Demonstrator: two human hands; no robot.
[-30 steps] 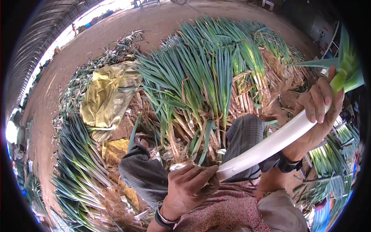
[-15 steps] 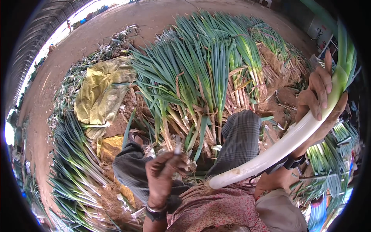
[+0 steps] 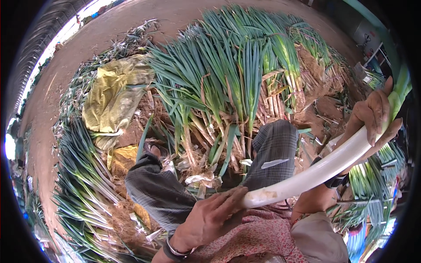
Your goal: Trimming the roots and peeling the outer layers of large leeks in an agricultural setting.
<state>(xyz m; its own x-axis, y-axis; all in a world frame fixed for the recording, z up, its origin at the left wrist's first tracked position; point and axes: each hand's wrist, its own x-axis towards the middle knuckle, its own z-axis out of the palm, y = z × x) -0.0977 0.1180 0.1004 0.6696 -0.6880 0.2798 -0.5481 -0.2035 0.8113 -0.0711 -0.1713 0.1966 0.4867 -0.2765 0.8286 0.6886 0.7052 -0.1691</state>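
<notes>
A long spring onion (image 3: 307, 175), with a thick white stalk and green top, slants across my front. My right hand (image 3: 370, 114) is closed round its upper part, where white turns to green. At the lower tip, my left hand (image 3: 219, 215) has its fingers on the root end, which they cover; a brown mark shows just beside them. A white sliver of peel (image 3: 275, 163) is over my right knee. Bunches of spring onions (image 3: 228, 83), green leaves pointing away and brown roots toward me, stand just beyond my knees.
More spring onions (image 3: 87, 184) lie in a row at the left. A yellow sack (image 3: 112, 92) lies above them. Trimmed white-and-green onions (image 3: 370, 179) are stacked at the right. Leaf scraps (image 3: 201, 179) and soil lie between my feet. Brown ground (image 3: 171, 15) stretches beyond.
My left hand has moved right and down onto the onion's root end. A white sliver now appears over my right knee. My right hand has shifted slightly right and down with the stalk.
</notes>
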